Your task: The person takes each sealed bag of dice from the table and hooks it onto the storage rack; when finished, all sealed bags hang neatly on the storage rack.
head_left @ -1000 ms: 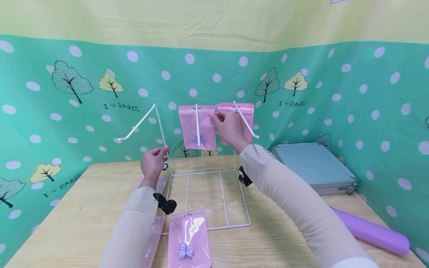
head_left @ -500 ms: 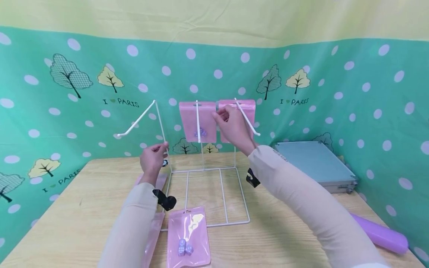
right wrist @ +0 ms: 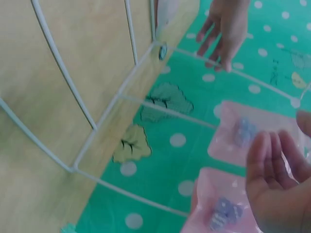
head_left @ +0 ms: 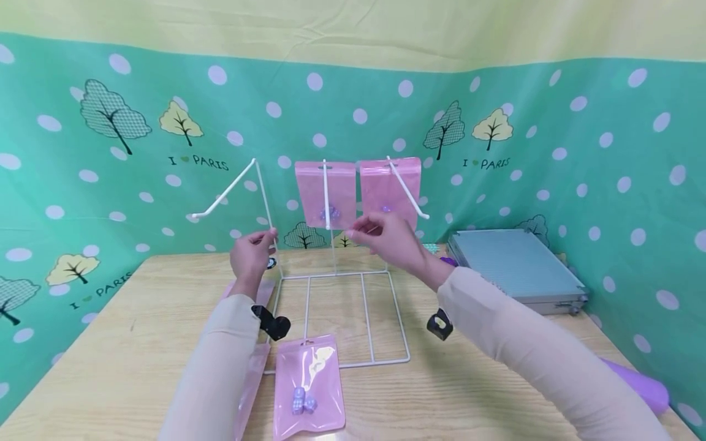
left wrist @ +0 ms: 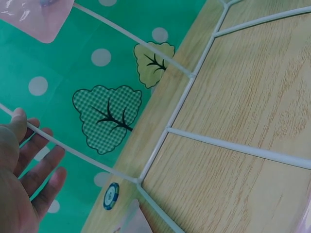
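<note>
The white wire display stand sits mid-table, its flat base grid towards the person and three upright rods rising at the far edge, each ending in a hook arm that slopes forward and down. Two pink pouches hang there: the middle pouch on the centre hook and the right pouch on the right hook; the left hook is bare. The left hand pinches the left upright low down, thumb and fingers curled round the thin rod (the left wrist view shows the wire crossing the fingers). The right hand hovers just below and in front of the right pouch, fingers loosely bent and holding nothing, apart from the hook tip above it.

Nearest the person, a loose pouch lies flat at the base's front edge, long axis pointing away from the body, between the two forearms and closer to the left one. Another pouch lies partly under the left sleeve. A grey case rests right of the stand, and a purple tube lies near the table's right edge.
</note>
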Available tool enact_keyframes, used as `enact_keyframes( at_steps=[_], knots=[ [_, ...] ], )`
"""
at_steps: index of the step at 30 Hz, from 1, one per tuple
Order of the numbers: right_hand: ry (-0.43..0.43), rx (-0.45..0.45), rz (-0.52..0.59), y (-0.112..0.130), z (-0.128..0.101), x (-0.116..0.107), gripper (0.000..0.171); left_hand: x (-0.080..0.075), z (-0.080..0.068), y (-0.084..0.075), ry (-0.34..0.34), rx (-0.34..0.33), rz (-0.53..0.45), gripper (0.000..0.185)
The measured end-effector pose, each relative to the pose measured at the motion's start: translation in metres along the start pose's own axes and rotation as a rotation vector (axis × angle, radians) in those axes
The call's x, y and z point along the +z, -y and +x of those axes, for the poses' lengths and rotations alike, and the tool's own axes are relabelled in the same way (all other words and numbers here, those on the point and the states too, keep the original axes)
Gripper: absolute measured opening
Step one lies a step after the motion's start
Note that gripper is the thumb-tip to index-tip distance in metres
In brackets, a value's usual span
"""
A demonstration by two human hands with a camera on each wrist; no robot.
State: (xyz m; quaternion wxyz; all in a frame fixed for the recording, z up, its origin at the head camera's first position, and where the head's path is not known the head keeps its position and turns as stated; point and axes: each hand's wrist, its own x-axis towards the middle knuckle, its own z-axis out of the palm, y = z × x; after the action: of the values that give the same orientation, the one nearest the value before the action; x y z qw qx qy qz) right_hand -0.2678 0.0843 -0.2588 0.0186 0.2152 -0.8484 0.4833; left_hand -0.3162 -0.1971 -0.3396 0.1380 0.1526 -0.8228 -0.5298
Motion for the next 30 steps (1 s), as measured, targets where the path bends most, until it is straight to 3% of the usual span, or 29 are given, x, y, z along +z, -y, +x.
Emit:
enact_keyframes(
  at_steps=[5, 10, 22, 30],
  knots=[
    [0.171, 0.017, -0.009, -0.003, -0.015, 0.014, 0.024, -0.001, 0.001, -0.001, -0.007, 0.003, -0.004, 0.044],
    [0.260, 0.014, -0.019, -0.010, -0.027, 0.033, 0.028, -0.001, 0.001, 0.000, -0.009, 0.003, -0.007, 0.043],
    [0.348, 0.011, -0.052, -0.048, -0.049, 0.073, 0.034, 0.000, 0.001, -0.001, -0.007, 0.007, -0.020, 0.043],
    [0.382, 0.091, -0.066, -0.066, -0.060, 0.091, 0.037, -0.001, -0.001, 0.000, -0.009, 0.016, -0.001, 0.045]
  ],
)
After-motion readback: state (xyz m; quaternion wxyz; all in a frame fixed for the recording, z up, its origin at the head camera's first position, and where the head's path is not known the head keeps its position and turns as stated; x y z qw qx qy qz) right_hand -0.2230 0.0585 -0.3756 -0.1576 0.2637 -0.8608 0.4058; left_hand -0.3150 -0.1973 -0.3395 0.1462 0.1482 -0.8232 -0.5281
